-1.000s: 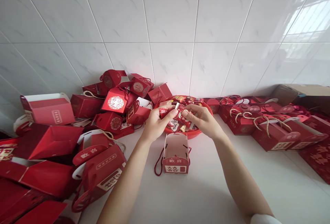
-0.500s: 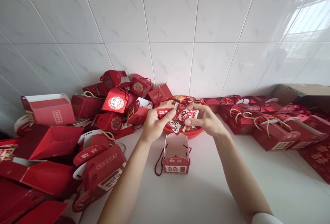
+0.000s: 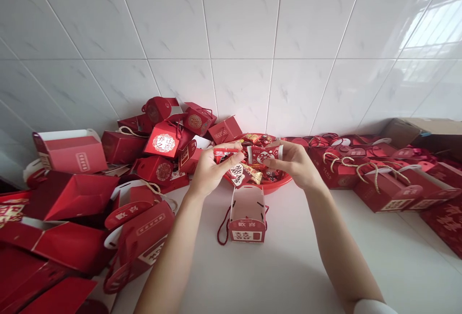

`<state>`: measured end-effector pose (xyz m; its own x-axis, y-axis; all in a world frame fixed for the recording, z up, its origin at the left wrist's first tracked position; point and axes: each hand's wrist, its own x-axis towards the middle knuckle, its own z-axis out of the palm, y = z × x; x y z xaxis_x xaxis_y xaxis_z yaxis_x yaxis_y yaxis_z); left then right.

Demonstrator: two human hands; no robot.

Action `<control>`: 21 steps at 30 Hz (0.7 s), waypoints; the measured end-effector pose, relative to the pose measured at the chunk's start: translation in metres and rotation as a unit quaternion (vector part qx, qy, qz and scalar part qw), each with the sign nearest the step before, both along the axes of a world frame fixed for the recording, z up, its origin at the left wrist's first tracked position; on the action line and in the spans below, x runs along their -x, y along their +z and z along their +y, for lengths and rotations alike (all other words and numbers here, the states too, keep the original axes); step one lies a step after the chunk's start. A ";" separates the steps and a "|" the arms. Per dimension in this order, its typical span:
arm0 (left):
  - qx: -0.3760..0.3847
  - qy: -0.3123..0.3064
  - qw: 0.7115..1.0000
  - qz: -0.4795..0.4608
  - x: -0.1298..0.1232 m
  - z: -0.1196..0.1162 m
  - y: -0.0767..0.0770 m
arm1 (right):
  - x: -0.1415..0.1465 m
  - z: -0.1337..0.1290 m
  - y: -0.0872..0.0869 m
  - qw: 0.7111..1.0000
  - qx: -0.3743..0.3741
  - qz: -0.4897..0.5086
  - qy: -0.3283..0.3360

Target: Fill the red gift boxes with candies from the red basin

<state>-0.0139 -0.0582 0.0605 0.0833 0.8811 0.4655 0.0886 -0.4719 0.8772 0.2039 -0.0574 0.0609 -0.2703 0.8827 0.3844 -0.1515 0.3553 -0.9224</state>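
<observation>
Over the bowl (image 3: pixel 277 188), in front of the wall (image 3: pixel 241 92), the left hand (image 3: pixel 211 169) has thumb and fingers nearly closed on some red packets (image 3: pixel 226 151); how many, I cannot tell. Beside it, the right hand (image 3: pixel 298 163) pinches one red sweet (image 3: pixel 265 154) between thumb and fingers, with little gap.

The left grip looks the riskier: slick wrappers bunched under one thumb could slide out if it eases. The right pinch, pressed too hard, might crush the sweet. Below both sets of fingers stands the small box (image 3: pixel 247 235), upright and open; being light, it could tip if a wrist bumps it, or if its slack cord (image 3: pixel 221 237) gets snagged. Left of the left fingers, loosely stacked boxes (image 3: pixel 162 141) might slide if that forearm swings outward.
</observation>
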 end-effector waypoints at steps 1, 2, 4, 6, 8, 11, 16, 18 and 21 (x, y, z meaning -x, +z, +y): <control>-0.005 0.007 1.000 0.009 0.000 -0.001 0.001 | 0.000 -0.001 0.001 1.000 -0.009 -0.018 0.003; -0.009 0.012 1.000 0.022 0.000 -0.003 0.002 | 0.000 -0.002 0.001 0.999 -0.015 -0.037 0.011; -0.012 0.012 0.999 0.050 0.000 -0.004 0.002 | 0.001 -0.003 0.001 0.998 -0.014 -0.061 0.025; -0.009 0.007 0.998 0.068 0.001 -0.004 0.002 | 0.003 -0.003 -0.001 0.998 -0.004 -0.052 0.025; -0.008 0.009 0.997 0.073 0.001 -0.004 0.001 | 0.005 -0.002 -0.003 1.000 -0.001 -0.021 0.014; -0.006 0.013 0.998 0.061 0.001 -0.004 0.001 | 0.008 0.000 -0.005 1.000 -0.001 0.019 0.000; 0.018 -0.033 0.998 0.057 0.006 -0.006 0.006 | 0.010 0.001 -0.004 0.998 0.035 0.045 0.017; 0.013 -0.026 0.998 0.049 0.012 -0.006 0.008 | 0.007 0.001 -0.004 1.000 0.023 0.018 -0.004; -0.010 0.021 0.999 0.027 0.024 -0.005 0.010 | 0.006 -0.002 -0.007 0.996 -0.016 -0.092 -0.008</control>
<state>-0.0374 -0.0628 0.0705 0.0724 0.8750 0.4787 0.1559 -0.4840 0.8611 0.1975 -0.0596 0.0537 -0.3247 0.8754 0.3580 0.0248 0.3863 -0.9220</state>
